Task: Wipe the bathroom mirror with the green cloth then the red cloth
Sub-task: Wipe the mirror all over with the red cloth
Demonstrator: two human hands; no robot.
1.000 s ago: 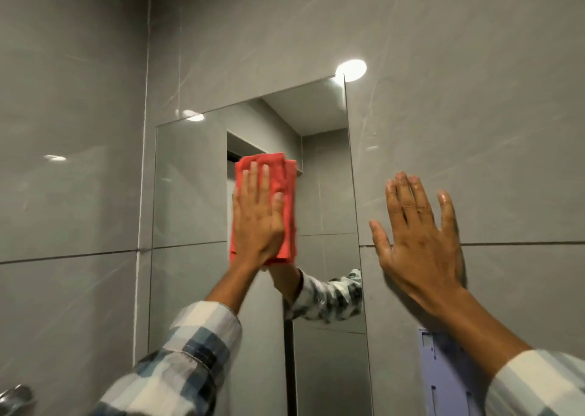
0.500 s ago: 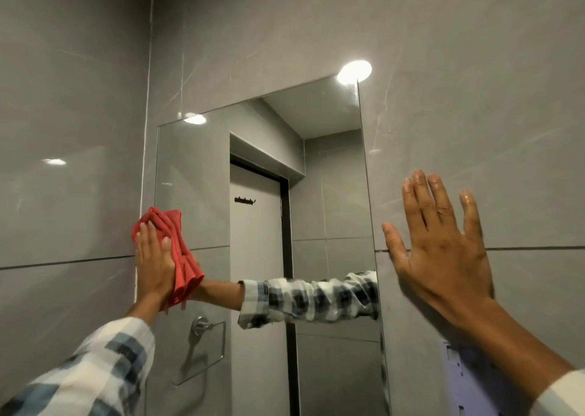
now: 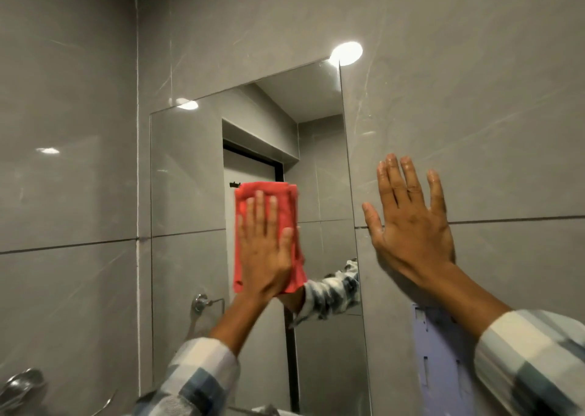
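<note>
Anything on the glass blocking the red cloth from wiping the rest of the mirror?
Nothing visible. The left hand presses the red cloth flat on the mirror; the glass around it is bare. The right hand rests on the wall, off the glass.

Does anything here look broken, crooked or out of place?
Nothing stands out. The left hand presses the red cloth flat on the mirror; the right hand rests open on the tiled wall.
</note>
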